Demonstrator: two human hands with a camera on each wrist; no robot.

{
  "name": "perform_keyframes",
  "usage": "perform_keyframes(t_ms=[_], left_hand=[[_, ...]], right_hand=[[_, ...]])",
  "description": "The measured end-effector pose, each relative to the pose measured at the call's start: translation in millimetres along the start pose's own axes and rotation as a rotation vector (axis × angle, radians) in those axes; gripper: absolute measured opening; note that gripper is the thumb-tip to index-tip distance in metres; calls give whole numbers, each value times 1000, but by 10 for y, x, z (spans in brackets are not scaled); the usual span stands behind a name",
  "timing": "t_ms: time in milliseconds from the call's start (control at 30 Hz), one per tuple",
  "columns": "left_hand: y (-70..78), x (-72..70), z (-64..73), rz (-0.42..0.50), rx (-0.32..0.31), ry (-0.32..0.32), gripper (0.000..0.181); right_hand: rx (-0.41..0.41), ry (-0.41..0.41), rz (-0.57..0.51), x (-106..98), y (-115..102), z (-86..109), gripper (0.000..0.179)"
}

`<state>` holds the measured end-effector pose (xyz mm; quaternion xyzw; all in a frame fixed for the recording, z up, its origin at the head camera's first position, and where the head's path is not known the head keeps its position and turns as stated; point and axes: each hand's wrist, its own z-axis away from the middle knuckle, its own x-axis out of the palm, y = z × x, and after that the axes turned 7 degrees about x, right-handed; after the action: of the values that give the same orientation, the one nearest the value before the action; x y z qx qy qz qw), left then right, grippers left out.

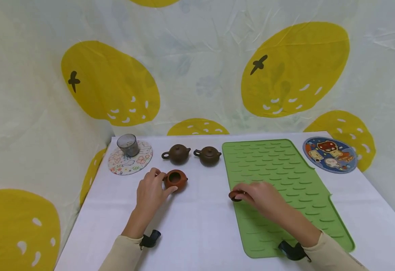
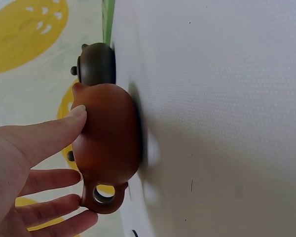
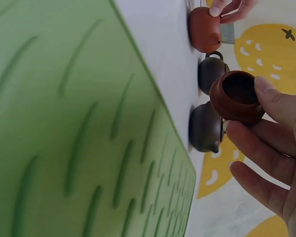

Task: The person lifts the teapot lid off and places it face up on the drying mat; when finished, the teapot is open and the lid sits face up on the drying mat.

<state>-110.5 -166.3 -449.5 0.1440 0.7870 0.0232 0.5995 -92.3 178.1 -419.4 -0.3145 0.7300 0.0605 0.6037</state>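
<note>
On the white cloth stands a reddish-brown clay teapot (image 1: 181, 184), its round mouth uncovered. My left hand (image 1: 151, 189) grips it, with the thumb on its near side and the fingers at the loop handle (image 2: 111, 203). Over the left edge of the green mat, my right hand (image 1: 263, 197) pinches a small reddish-brown teapot lid (image 3: 237, 111) between thumb and fingers. The lid's hollow side shows in the right wrist view. Two dark brown teapots, one left (image 1: 179, 154) and one right (image 1: 209, 156), stand behind, both with lids on.
At the back left a grey glass cup (image 1: 128, 145) stands on a round floral mat (image 1: 129, 166). The green ridged mat (image 1: 278, 165) covers the right middle of the table. A round blue cartoon mat (image 1: 330, 155) lies at the far right. Lemon-print curtain (image 1: 197, 75) hangs behind.
</note>
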Motion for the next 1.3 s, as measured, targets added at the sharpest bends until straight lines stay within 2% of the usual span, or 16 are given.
perform_keyframes(t_ms=[533,633,867,1300], left_hand=[[7,-15,-13,-1,0,-6,59],[7,-15,-14,-4,2,0,59],[-5,-2,8,13,27,57,56],[-2,12,8,6,12,31,57]], right_hand=[[45,-172,-11,-15,117,286,9],[44,-171,-24,4,148,349,10],[72,-181,-35,10,171,451,12],[82,-155,-29,43,184,462,13]])
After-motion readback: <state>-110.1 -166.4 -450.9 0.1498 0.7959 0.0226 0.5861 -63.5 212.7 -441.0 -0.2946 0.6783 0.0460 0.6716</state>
